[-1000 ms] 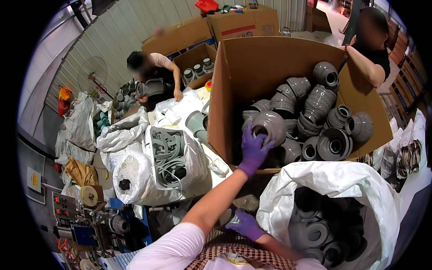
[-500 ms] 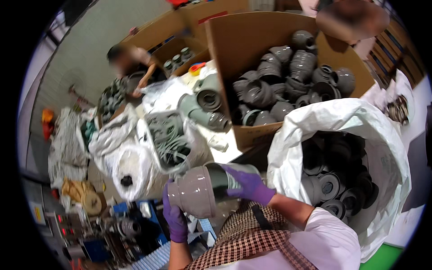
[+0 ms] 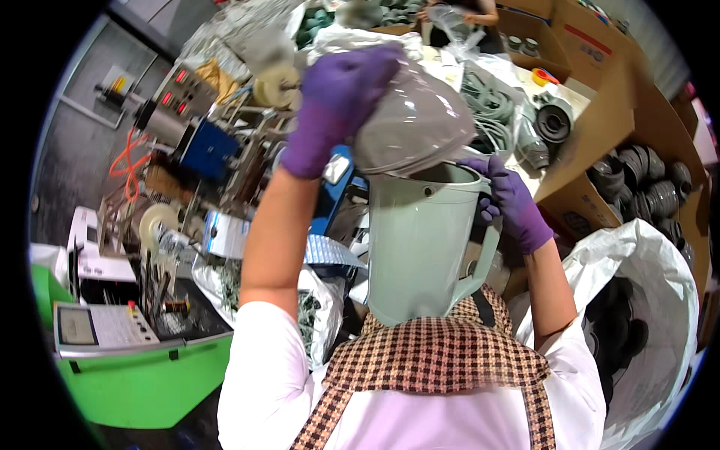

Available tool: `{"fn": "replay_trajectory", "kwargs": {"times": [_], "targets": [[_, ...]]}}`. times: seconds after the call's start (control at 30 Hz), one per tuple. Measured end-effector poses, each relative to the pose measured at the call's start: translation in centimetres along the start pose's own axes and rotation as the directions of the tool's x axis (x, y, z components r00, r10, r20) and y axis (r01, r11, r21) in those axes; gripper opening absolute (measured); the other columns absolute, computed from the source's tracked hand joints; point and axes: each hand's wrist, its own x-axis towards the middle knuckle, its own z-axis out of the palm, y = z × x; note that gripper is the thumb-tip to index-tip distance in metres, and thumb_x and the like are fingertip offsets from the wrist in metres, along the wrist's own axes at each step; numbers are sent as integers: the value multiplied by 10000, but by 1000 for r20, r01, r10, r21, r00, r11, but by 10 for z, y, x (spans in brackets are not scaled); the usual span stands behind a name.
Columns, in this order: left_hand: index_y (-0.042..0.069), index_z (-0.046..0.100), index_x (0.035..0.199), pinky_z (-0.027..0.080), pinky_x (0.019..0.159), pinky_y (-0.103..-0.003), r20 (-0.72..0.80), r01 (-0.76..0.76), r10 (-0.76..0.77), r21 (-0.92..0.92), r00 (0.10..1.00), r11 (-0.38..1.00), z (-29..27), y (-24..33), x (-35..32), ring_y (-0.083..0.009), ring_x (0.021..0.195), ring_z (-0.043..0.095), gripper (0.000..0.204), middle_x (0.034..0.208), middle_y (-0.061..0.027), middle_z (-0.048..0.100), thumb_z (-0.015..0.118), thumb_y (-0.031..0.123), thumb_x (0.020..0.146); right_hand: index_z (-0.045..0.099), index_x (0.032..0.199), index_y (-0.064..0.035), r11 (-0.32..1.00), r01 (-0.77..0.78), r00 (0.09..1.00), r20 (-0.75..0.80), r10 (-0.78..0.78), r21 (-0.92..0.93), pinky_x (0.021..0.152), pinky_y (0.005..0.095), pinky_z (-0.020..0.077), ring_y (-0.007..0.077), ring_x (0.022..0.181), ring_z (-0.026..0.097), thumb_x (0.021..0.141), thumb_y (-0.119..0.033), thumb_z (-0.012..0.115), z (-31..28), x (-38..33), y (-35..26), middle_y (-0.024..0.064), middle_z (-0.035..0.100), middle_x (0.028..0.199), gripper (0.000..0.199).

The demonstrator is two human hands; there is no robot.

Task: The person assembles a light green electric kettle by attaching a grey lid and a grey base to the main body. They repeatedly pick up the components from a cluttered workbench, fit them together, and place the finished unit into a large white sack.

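Observation:
A pale green jug (image 3: 420, 240) stands upright in front of my chest, with its handle (image 3: 484, 259) on the right. My right hand (image 3: 508, 196), in a purple glove, is closed around the top of that handle beside the rim. Tilted over the jug's mouth is a glossy taupe plastic collar (image 3: 416, 120), its lower edge at the rim's left side. Whether the two touch there I cannot tell. Gripping the collar's upper left is my purple-gloved left hand (image 3: 345, 94), somewhat blurred. Part of the jug's dark inside shows below the collar.
To the right, a white sack (image 3: 645, 247) holds dark round parts, beside a cardboard box (image 3: 592, 180) of taupe collars. A machine with a blue block (image 3: 210, 150) stands left, above a green-sided cabinet (image 3: 142, 382). A bag of pale green handles (image 3: 487, 105) lies beyond; another person's arm (image 3: 484, 16) shows behind.
The view has swung left. The jug has gone from lying sideways to upright, its handle now in my right hand. My left hand has raised the collar, which now tilts over the mouth.

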Motion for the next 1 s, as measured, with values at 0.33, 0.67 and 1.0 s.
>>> {"fn": "replay_trajectory", "kwargs": {"times": [0.33,0.67,1.0], "targets": [[70,730,817,493,597,-347,360,626,-540,-187,761,758,-6,10,-23,-229,551,608,430,601,-130,624,582,454,941,418,1450,-58,851,240,971,113,-211,-468,857,288,498,185,950,578,877,13,470,36,26,-3,103,626,1169,580],[216,691,1019,501,588,-435,404,330,-315,34,859,943,20,13,-32,-373,595,609,197,730,-136,660,555,351,970,571,1264,-67,813,276,961,129,-245,-512,601,264,464,134,648,536,965,-182,474,17,31,4,48,618,887,334],[221,667,1120,516,608,-404,501,268,-304,146,810,952,49,45,28,-336,647,646,212,750,-111,681,599,276,927,543,1334,-70,908,47,998,-24,-62,-416,495,231,439,65,551,494,794,47,485,-30,10,-32,34,620,851,556]]}}
